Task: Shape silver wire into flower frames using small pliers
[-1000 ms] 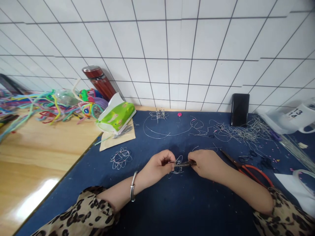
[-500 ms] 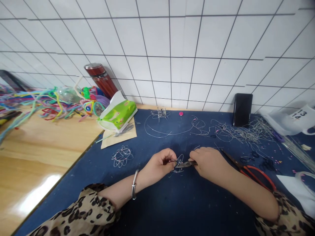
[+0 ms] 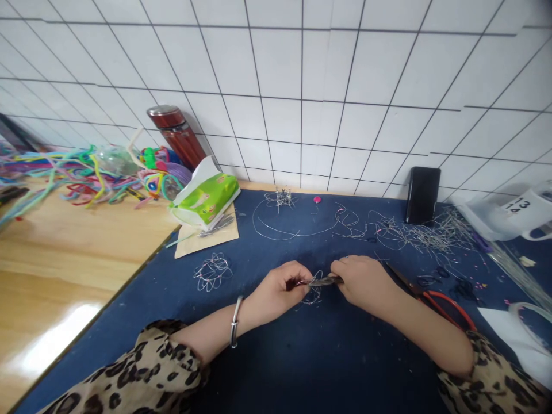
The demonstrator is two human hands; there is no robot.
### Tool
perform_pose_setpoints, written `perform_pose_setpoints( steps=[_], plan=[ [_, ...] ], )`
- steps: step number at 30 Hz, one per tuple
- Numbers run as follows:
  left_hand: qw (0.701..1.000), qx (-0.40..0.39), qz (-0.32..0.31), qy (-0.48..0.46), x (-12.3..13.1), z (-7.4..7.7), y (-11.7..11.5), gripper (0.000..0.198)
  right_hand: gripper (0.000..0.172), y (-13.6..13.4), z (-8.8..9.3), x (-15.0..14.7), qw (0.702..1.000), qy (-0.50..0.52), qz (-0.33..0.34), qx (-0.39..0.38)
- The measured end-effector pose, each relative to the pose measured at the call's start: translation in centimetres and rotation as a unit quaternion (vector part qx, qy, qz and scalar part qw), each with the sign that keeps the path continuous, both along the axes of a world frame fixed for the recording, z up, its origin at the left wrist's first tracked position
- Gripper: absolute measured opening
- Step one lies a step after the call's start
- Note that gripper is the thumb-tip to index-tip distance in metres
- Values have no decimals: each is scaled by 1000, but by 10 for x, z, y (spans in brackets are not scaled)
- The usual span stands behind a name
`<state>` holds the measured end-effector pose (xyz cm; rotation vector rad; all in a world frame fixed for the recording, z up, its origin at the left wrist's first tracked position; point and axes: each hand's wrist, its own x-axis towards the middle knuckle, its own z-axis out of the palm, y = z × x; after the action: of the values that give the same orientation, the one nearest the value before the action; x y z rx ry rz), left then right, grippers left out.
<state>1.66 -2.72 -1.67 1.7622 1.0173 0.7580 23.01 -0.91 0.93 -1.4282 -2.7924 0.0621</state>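
Looped wire (image 3: 316, 294), slim metal tool (image 3: 324, 282)

Head-worn view, forward and downward

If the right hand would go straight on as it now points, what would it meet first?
Probably the wire piece at the tips of its pliers, then the left hand just beyond; depth is unclear.

Soft indoor light, 1 white glare patch on the wooden surface (image 3: 99, 247), lower left, faint shadow beside the red bottle (image 3: 181, 141), upper left, wide-angle stretch slanting the tiled wall (image 3: 317, 63), dark upper-right corner, wirework (image 3: 318, 295) slightly blurred at centre.
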Motion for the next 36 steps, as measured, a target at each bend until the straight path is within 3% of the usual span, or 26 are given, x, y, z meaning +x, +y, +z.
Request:
perform_pose_setpoints(
  steps=[13,18,29,36],
  plan=[
    [982,-174,-23,-75,1,6,0,11,7,0,-6,4,1000,7,1,2],
    [982,-165,6,-97,3,6,2,6,9,-1,-4,4,1000,7,12,17],
    [985,-150,-11,-89,1,-4,0,6,14,-5,-11,-1,998,50,29,23],
    [978,-182,-7,-99,3,0,0,6,10,-5,-5,-2,984,156,-6,-87]
  ],
)
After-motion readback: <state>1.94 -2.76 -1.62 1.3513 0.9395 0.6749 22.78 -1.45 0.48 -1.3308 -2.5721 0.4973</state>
